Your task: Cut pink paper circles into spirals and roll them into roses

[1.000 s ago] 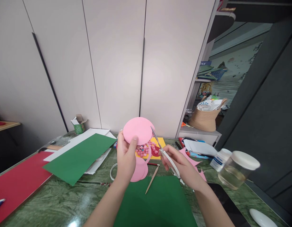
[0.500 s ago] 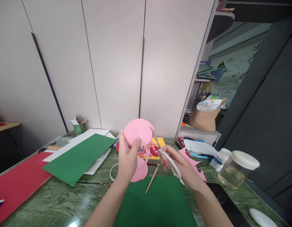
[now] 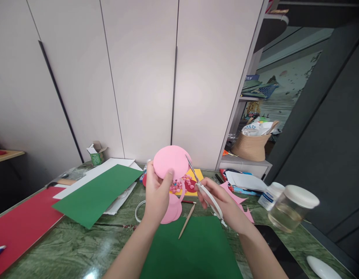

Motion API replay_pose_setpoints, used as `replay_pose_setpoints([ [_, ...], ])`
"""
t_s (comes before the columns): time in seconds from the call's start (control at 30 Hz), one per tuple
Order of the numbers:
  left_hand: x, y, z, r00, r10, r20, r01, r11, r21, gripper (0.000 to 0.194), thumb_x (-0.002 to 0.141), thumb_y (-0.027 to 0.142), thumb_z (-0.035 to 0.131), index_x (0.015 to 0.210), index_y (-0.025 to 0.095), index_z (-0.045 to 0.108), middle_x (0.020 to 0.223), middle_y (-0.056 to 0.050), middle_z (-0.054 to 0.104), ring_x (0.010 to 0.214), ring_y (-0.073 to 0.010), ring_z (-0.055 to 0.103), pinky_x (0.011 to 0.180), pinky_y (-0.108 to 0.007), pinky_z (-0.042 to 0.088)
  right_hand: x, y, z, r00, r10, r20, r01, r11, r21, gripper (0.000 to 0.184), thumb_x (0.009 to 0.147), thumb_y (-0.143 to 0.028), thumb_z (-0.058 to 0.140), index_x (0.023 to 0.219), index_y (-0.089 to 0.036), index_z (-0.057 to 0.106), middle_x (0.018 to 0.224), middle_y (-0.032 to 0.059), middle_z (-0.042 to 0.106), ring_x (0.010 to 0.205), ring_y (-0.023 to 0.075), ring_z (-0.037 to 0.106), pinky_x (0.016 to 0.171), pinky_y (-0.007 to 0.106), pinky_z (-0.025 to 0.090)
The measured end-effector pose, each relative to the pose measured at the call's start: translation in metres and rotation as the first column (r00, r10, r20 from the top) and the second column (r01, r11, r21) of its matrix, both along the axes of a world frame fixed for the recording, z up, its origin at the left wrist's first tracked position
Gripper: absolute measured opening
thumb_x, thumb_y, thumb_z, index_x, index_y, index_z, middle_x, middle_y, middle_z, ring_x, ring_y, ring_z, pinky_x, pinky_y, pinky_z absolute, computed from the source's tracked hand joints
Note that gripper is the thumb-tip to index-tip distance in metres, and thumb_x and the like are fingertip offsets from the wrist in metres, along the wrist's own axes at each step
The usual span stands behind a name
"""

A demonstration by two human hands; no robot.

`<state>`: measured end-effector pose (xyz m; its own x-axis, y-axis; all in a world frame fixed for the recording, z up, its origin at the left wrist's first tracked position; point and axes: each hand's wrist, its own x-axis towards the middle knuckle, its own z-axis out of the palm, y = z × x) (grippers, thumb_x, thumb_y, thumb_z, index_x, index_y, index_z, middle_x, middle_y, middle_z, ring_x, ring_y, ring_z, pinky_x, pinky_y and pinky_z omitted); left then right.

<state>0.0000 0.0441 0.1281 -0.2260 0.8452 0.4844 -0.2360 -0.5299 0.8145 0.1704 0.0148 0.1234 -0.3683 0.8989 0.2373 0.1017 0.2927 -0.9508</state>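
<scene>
My left hand [image 3: 158, 188] grips a round piece of pink paper [image 3: 169, 161], thumb on its front and fingers behind. In my right hand [image 3: 218, 197] is a pair of scissors [image 3: 206, 193] with white handles; the blades lie at the disc's right edge. From that edge a narrow pink strip [image 3: 183, 190] curls down. Below the held disc, more pink paper circles [image 3: 171, 212] lie overlapping on the table. Behind them, small pink pieces [image 3: 176, 186] are heaped on yellow paper [image 3: 199, 175], beside a dark red disc [image 3: 190, 186].
A wooden stick [image 3: 186, 221] lies across a dark green sheet [image 3: 191, 252]. Pink offcuts [image 3: 233, 195] are to the right, near a lidded jar [image 3: 292, 209], a white bottle [image 3: 271, 195] and a black tablet [image 3: 277, 248]. Green [image 3: 100, 193] and red sheets [image 3: 25, 228] spread out at left.
The pink disc and my left hand have shifted slightly right and down. The scissors stay at the disc's right edge, and the hanging strip has swayed a little.
</scene>
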Motion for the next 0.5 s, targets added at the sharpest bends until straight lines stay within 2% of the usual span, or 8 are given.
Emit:
replay_pose_setpoints([
  [0.5,0.0012,0.0011,-0.0002,0.997,-0.006,0.077,0.006,1.0,0.005,0.025,0.081,0.032,0.056,0.101,0.02,0.048,0.104,-0.004,0.056,0.093,-0.0153,0.055,0.074,-0.024,0.047,-0.0004,-0.0002,0.0009,0.999,-0.02,0.036,0.02,1.0,-0.002,0.018,0.09,-0.037,0.046,0.082,-0.02,0.044,0.069,-0.0037,0.044,0.061,0.0097,0.041,0.056,0.023,0.03],
])
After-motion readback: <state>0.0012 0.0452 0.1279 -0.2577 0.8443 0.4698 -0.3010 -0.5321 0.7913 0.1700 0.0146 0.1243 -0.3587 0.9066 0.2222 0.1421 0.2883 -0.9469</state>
